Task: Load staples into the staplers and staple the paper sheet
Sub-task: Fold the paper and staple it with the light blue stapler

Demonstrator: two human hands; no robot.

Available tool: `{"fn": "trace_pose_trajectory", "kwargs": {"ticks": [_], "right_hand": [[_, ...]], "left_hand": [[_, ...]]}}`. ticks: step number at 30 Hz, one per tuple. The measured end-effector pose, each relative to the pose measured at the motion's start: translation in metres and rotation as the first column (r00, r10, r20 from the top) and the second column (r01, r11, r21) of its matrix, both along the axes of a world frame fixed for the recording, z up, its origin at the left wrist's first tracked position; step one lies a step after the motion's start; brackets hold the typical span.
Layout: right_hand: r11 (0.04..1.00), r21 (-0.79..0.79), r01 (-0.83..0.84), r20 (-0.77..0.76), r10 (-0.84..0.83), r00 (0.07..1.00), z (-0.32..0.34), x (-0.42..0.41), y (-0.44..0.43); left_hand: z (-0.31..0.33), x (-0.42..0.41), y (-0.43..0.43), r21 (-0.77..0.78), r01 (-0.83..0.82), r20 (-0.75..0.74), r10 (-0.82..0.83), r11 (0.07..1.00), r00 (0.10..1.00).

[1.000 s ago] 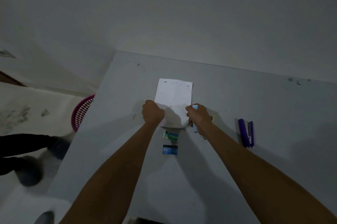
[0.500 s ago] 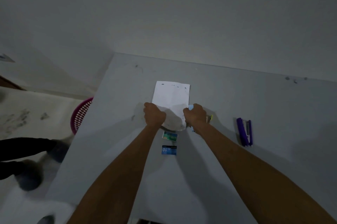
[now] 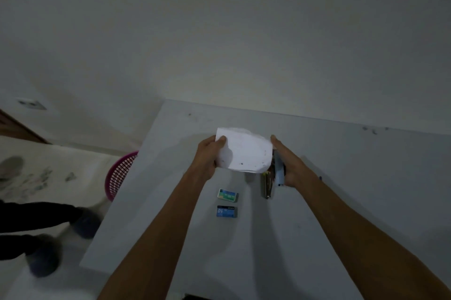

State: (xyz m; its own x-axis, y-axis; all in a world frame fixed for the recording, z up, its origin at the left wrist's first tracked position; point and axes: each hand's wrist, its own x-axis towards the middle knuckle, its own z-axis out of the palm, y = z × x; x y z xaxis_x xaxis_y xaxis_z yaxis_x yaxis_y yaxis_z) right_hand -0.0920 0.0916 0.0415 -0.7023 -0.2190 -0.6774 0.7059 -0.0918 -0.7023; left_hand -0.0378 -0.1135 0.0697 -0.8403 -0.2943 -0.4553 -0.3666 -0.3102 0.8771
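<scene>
Paper sheet (image 3: 244,150): held above the counter's (image 3: 366,165) middle, left hand (image 3: 207,155) pinching its left edge. Blue stapler (image 3: 280,174): grasped in the right hand's (image 3: 290,168) grip, beside the sheet's right edge. Step, as judged: stapling. Next calls for sliding that edge into the stapler's mouth, then squeezing.

Dim light hung over a plain pale wall (image 3: 219,31) behind the grey table (image 3: 341,177). A pink mesh basket (image 3: 119,175) sat beside its left edge, with pale, smudged floor (image 3: 36,172) beyond.
</scene>
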Motion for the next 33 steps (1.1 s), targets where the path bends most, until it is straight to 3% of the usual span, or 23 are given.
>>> {"fn": "trace_pose_trajectory", "kwargs": {"ticks": [2, 4, 7, 11, 14, 17, 23, 26, 28, 31, 33], "right_hand": [[0.993, -0.119, 0.024, -0.011, -0.025, 1.000, 0.010, 0.001, 0.010], [0.991, -0.129, 0.045, -0.018, -0.048, 0.999, 0.019, 0.001, 0.020], [0.998, -0.058, 0.020, -0.074, -0.024, 0.997, 0.030, 0.001, 0.031], [0.997, 0.073, -0.015, -0.289, 0.036, 0.957, 0.042, 0.006, 0.044], [0.996, 0.082, 0.026, -0.396, 0.008, 0.918, 0.044, 0.009, 0.049], [0.978, 0.194, 0.082, -0.505, 0.028, 0.863, 0.050, 0.009, 0.051], [0.964, 0.243, 0.105, -0.609, 0.067, 0.790, 0.056, 0.008, 0.055], [0.975, 0.192, 0.113, -0.616, 0.030, 0.787, 0.063, 0.011, 0.056], [0.979, 0.160, 0.124, -0.581, -0.008, 0.814, 0.065, 0.011, 0.055], [0.989, 0.041, 0.146, -0.354, -0.122, 0.927, 0.065, 0.012, 0.053], [0.994, 0.091, 0.066, -0.255, -0.041, 0.966, 0.064, 0.015, 0.056]], "left_hand": [[0.004, 0.005, 0.010, 0.018, 0.026, -0.020, -0.026, 0.999, 0.999], [0.008, 0.009, 0.019, 0.010, 0.047, -0.015, -0.047, 0.999, 0.999], [0.008, 0.013, 0.026, -0.019, 0.083, 0.011, -0.083, 0.996, 0.996], [0.011, 0.015, 0.032, 0.000, 0.109, 0.065, -0.108, 0.994, 0.992], [0.016, 0.015, 0.036, 0.011, 0.124, 0.083, -0.125, 0.992, 0.989], [0.022, 0.013, 0.036, 0.015, 0.090, 0.063, -0.091, 0.996, 0.994], [0.031, 0.006, 0.032, 0.290, 0.036, 0.086, -0.063, 0.956, 0.994], [0.032, 0.005, 0.030, 0.201, 0.136, 0.059, -0.150, 0.970, 0.987], [0.033, 0.004, 0.032, 0.163, 0.117, 0.039, -0.125, 0.980, 0.991], [0.034, 0.000, 0.032, 0.172, 0.004, -0.001, -0.004, 0.985, 1.000], [0.034, -0.003, 0.031, 0.170, -0.046, -0.012, 0.049, 0.984, 0.999]]}}
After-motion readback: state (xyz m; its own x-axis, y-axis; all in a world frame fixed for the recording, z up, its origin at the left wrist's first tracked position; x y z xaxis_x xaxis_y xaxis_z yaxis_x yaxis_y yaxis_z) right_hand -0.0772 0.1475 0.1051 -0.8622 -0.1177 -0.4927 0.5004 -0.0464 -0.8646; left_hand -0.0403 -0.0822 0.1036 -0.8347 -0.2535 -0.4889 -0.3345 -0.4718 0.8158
